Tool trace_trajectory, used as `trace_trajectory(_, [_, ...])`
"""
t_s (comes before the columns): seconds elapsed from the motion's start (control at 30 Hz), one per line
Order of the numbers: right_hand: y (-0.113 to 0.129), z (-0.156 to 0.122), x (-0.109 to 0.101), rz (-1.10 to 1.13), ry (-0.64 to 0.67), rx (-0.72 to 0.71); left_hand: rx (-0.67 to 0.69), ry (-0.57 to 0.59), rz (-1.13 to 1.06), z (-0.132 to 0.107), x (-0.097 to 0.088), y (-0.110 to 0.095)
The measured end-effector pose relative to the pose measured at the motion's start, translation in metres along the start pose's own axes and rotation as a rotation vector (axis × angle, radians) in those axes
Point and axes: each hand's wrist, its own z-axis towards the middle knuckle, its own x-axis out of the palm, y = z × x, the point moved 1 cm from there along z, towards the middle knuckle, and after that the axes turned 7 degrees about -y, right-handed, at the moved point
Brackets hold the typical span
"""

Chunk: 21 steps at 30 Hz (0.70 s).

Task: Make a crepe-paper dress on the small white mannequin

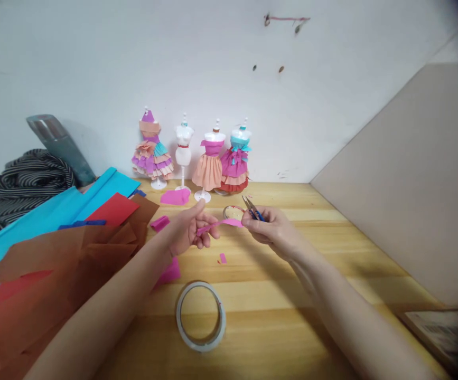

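**Head view: a thin pink strip stretched between two hands, scissors at one end**

Head view shows the left hand (187,232) pinching one end of a pink paper strip (221,224) between thumb and fingers, while the right hand (270,228) grasps the other end along with small blue-handled scissors (252,208), whose blades point up and away. The strip hangs in the air, beyond the tape roll (201,315) that lies flat on the wooden table (324,253), and nearer than the row of dressed mannequins (208,158).

The strip looks narrow and flimsy, so pulling the hands apart could well tear it. With paper and scissors sharing one grip, the right fingers may lose either; the strip would then drop among the pink scraps (222,258) just behind the tape roll. The blades sit close to the left fingertips, a nick risk if the hands close in. Left of the tape roll, loose sheets of coloured paper (54,248) overlap the table edge and could slide under the forearm.
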Motion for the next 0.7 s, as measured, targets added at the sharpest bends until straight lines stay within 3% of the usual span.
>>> trace_trajectory(0.1, [-0.005,0.002,0.002,0.039,-0.091,-0.052,-0.133,-0.233,-0.267,0.005,0.002,0.005])
trace_trajectory(0.17, [-0.005,0.001,0.004,0.031,-0.147,-0.118,-0.215,-0.388,-0.327,0.007,0.006,0.012])
trace_trajectory(0.23, [-0.002,-0.002,0.005,0.012,-0.203,-0.184,-0.285,-0.445,-0.319,0.008,0.011,0.019])
trace_trajectory(0.37, [0.007,-0.009,0.007,-0.062,-0.278,-0.240,-0.359,-0.333,-0.254,0.003,0.026,0.030])
trace_trajectory(0.5, [0.008,-0.012,0.011,-0.111,-0.222,-0.265,-0.211,-0.153,-0.283,-0.011,0.043,0.028])
trace_trajectory(0.7, [0.004,-0.015,0.017,-0.150,-0.120,-0.246,0.033,-0.225,-0.395,-0.022,0.046,0.017])
